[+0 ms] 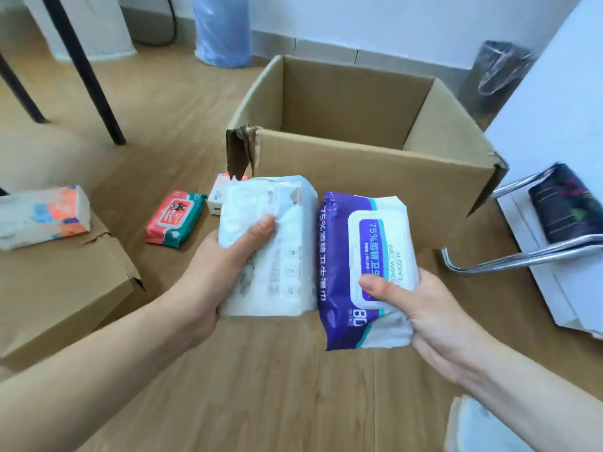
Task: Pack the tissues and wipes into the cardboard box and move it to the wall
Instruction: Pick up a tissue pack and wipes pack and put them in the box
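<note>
An open cardboard box (pixel 359 168) stands on the wood floor ahead of me, its inside hidden by the near wall. My left hand (pixel 225 269) grips a white tissue pack (pixel 280 243) just in front of the box. Beside it, my right hand (pixel 421 318) holds a purple alcohol wipes pack (pixel 339 256) with a white lid. A red and green wipes pack (pixel 174 220) lies on the floor to the left. A small white box (pixel 217 197) sits behind it. An orange and blue tissue pack (pixel 42 216) rests on a flat cardboard box (pixel 65 288) at far left.
Black table legs (pixel 88 73) stand at the back left. A blue-wrapped cylinder (pixel 222 27) and a black-lined bin (pixel 496 76) stand by the white wall. A white cabinet (pixel 554 109) and a chrome rack holding a dark item (pixel 561 207) are on the right.
</note>
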